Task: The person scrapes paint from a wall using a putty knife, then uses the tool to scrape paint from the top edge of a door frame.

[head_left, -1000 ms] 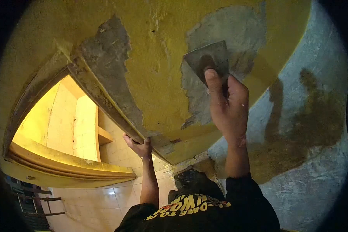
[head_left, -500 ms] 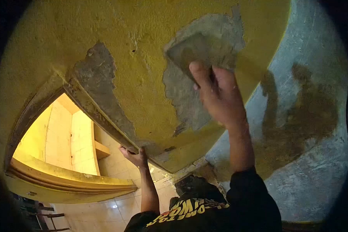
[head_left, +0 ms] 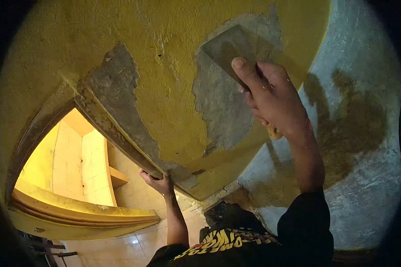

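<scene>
My right hand (head_left: 278,95) is closed round a putty knife (head_left: 229,46), its thumb up along the tool. The wide flat blade overlaps a bare grey patch (head_left: 222,107) in the yellow wall (head_left: 169,102). Below my palm pokes out the rounded yellowish end of the handle (head_left: 275,132). Lower down, my left hand (head_left: 160,181) grips the frame (head_left: 120,138) of the wall opening, fingers bent around its edge. Beside that frame runs a second grey patch (head_left: 118,84) with ragged paint borders.
Through the opening shows a brightly lit tiled space (head_left: 71,160). To the right, a pale blue-grey wall (head_left: 360,213) carries my shadow. Light floor tiles (head_left: 120,249) lie below, and dark bars (head_left: 60,249) stand at the lower left.
My right hand has moved right and slightly up with the putty knife, and the handle end now shows. My left hand keeps its hold on the frame.
</scene>
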`<state>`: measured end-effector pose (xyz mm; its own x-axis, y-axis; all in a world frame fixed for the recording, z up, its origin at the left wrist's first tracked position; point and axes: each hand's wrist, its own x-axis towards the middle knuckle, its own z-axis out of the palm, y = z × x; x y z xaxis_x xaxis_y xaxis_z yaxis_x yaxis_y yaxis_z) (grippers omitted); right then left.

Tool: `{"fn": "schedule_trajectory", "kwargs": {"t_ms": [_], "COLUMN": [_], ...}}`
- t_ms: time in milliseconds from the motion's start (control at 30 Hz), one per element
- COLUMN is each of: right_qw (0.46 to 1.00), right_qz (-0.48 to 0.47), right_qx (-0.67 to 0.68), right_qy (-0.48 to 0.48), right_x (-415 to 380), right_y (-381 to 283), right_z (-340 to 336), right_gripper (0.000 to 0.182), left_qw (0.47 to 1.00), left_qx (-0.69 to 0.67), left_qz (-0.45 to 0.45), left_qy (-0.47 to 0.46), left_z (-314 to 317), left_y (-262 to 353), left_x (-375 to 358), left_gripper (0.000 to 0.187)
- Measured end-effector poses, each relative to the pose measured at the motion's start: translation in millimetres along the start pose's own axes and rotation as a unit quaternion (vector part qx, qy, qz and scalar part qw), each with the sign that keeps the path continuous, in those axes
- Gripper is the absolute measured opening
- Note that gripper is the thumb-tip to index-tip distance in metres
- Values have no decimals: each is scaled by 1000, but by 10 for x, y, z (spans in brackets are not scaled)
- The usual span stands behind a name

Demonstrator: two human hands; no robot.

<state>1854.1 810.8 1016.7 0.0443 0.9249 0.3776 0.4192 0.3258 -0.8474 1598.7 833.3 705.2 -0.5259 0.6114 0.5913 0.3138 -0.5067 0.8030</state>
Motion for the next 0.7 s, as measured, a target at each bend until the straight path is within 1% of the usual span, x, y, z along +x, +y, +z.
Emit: {"fn": "schedule_trajectory", "kwargs": {"t_ms": [100,167,233,300,333,400,433,500,533,600,633,700], "right_qw": [1000,999,999,993,993,982,983,989,989,988,989,981], "right_qz": [10,11,8,-16,-20,-74,-69,-111,-112,-49,-47,-125], "right_qx": [-24,-36,-46,-111,-111,-159,-158,-87,-83,-137,-134,-136], "right_qy": [-8,-1,9,36,37,65,67,51,53,49,49,65], "right_x": [17,-1,-23,4,43,88,72,42,40,86,99,78], "right_y": [-98,-111,-118,-138,-129,-50,-23,-11,-31,-94,-79,-4], "right_z": [-35,-46,-45,-24,-21,-25,-25,4,8,-19,-23,-28], "right_gripper": [50,50,50,53,53,52,52,53,53,52,52,50], "left_qw": [1000,999,1000,999,999,999,999,998,999,1000,999,999], "left_qx": [22,-21,-4,9,-10,-26,-33,-37,-29,-23,-37,-43], "left_qz": [6,-29,-21,-11,-18,-28,-38,-44,-31,-14,-14,-19], "left_qy": [4,-2,9,28,25,13,8,1,-1,4,6,3], "left_z": [9,23,22,13,24,37,39,18,-4,14,35,27], "left_y": [63,96,106,83,68,86,130,131,88,56,104,128], "left_x": [-4,-33,-60,-38,-36,-48,-48,-52,-39,0,11,-61], "left_gripper": [99,100,100,100,100,100,99,98,98,97,96,95]}}
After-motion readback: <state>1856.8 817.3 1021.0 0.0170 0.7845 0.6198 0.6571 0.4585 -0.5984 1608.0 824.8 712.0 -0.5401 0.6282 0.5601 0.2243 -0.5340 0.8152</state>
